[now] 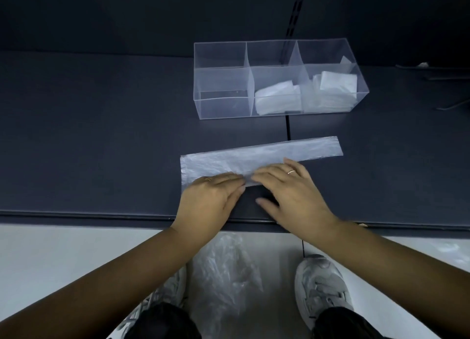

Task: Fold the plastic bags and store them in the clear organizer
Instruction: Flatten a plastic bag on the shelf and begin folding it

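A translucent plastic bag (267, 153) lies folded into a long strip on the dark table (101, 135). My left hand (211, 199) and my right hand (290, 188) press flat on its near edge, fingertips almost meeting at the middle. Beyond it stands the clear organizer (221, 107) with three compartments. Its left compartment holds nothing, the middle one holds folded bags (277, 99), and the right one holds more folded bags (335, 84).
A loose crumpled plastic bag (226, 275) lies on the pale floor between my shoes, below the table's front edge (101, 215). A seam (288, 127) splits the tabletop. Thin dark rods (447, 77) lie at the far right.
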Tool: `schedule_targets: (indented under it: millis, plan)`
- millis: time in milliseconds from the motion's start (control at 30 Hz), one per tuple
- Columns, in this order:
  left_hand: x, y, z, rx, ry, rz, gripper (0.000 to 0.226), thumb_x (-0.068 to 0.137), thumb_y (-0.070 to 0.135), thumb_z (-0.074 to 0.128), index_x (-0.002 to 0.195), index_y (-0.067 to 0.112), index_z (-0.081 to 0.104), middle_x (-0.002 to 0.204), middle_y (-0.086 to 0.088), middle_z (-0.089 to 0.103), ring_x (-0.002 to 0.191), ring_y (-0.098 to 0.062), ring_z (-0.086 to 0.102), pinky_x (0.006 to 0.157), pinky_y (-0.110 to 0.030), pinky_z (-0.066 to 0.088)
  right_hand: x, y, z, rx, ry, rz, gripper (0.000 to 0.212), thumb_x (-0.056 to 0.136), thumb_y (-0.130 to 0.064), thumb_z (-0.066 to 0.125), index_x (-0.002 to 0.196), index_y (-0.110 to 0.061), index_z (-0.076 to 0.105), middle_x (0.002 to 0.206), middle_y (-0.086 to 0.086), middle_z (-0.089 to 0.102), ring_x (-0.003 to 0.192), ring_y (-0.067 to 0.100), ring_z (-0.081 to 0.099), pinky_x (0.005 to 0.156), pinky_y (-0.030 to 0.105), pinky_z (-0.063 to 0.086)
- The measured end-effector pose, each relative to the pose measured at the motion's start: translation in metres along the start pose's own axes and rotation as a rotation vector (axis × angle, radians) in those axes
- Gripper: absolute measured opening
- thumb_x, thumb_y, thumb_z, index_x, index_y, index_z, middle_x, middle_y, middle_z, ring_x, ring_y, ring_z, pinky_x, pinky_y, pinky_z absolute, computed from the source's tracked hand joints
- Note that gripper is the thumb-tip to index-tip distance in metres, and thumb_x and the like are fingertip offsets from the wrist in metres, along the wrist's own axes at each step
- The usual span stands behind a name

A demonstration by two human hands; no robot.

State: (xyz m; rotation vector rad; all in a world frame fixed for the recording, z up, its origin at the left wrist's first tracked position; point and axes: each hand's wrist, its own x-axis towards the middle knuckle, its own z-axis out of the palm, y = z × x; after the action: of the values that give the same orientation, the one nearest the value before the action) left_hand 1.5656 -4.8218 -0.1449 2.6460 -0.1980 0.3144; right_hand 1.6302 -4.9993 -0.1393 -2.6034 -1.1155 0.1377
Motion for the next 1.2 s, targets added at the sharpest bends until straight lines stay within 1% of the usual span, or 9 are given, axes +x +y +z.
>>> schedule_targets:
  millis: [100,267,500,633,733,833,900,1067,1200]
  plan:
    - [-0.002,-0.012,-0.010,-0.126,-0.039,-0.174,0.016,0.090,0.024,0.064,0.099,0.021,0.076,0.099,0.010,0.074,0.091,-0.009,0.069,0.078,-0.023,0.053,0.004,0.018,-0.005,0.204,0.150,0.135,0.007,0.081,-0.012,0.073,0.087,-0.016,0.074,0.096,-0.005,0.073,0.091,0.019,0.067,0.092,0.036,0.046]
    - [0.000,-0.051,-0.035,-0.583,-0.053,-0.611,0.009,0.085,0.024,0.070,0.083,0.031,0.076,0.082,0.026,0.071,0.078,0.015,0.062,0.073,0.001,0.040,0.015,0.057,-0.023,0.674,0.027,0.475,0.009,0.087,-0.023,0.069,0.078,-0.021,0.070,0.082,-0.013,0.073,0.080,-0.007,0.064,0.079,0.006,0.043]
    - [0.010,-0.081,-0.041,-0.685,0.095,-0.930,0.013,0.090,0.015,0.064,0.082,0.018,0.074,0.078,0.002,0.074,0.065,-0.007,0.069,0.066,-0.015,0.054,0.041,0.067,-0.015,0.731,0.053,0.642,0.022,0.084,-0.026,0.072,0.065,-0.018,0.065,0.051,-0.014,0.063,0.047,-0.004,0.054,0.054,0.004,0.040]
    - [0.004,-0.053,-0.036,-0.054,0.312,-0.472,0.019,0.093,0.015,0.054,0.101,0.015,0.070,0.102,-0.003,0.070,0.095,-0.020,0.064,0.086,-0.023,0.045,0.048,0.068,-0.016,0.619,0.026,0.675,0.021,0.082,-0.025,0.073,0.066,-0.012,0.067,0.054,-0.003,0.064,0.044,-0.002,0.053,0.058,0.015,0.045]
    - [0.003,-0.021,-0.012,0.017,0.062,-0.127,0.044,0.097,0.031,0.043,0.130,0.005,0.057,0.137,-0.013,0.054,0.129,-0.026,0.047,0.111,-0.037,0.033,0.050,0.065,-0.016,0.593,0.024,0.677,0.020,0.082,-0.023,0.073,0.068,-0.010,0.068,0.065,0.007,0.070,0.050,0.004,0.056,0.066,0.028,0.050]
    - [0.001,-0.012,0.008,0.214,-0.330,-0.166,0.085,0.089,0.066,0.007,0.153,0.010,0.009,0.161,-0.006,0.004,0.149,-0.021,-0.001,0.121,-0.039,0.001,0.050,0.062,-0.018,0.600,0.022,0.688,0.019,0.083,-0.020,0.071,0.069,-0.008,0.067,0.074,0.015,0.071,0.060,0.014,0.059,0.073,0.035,0.053]
    - [-0.006,-0.019,0.018,0.370,-0.406,-0.175,0.091,0.081,0.071,-0.008,0.151,0.013,-0.011,0.160,-0.003,-0.014,0.147,-0.019,-0.017,0.120,-0.040,-0.007,0.050,0.058,-0.020,0.574,0.017,0.694,0.011,0.084,-0.017,0.068,0.078,-0.008,0.066,0.081,0.015,0.072,0.071,0.019,0.062,0.077,0.037,0.052]
    - [-0.008,-0.023,0.024,0.388,-0.404,-0.173,0.090,0.085,0.071,-0.004,0.152,0.012,-0.005,0.160,-0.004,-0.009,0.147,-0.021,-0.013,0.120,-0.044,-0.006,0.038,0.014,-0.010,0.080,0.256,0.208,0.047,0.086,-0.020,0.062,0.131,-0.010,0.052,0.126,0.015,0.051,0.116,0.032,0.049,0.100,0.041,0.040]
    - [-0.011,-0.025,0.024,0.365,-0.392,-0.152,0.086,0.085,0.070,-0.005,0.150,0.014,-0.008,0.159,-0.003,-0.011,0.146,-0.020,-0.016,0.119,-0.047,-0.008,0.026,-0.008,0.021,-0.017,-0.224,-0.072,0.063,0.101,-0.046,0.026,0.154,-0.020,0.004,0.162,-0.002,-0.002,0.148,0.015,-0.008,0.120,0.037,-0.003]
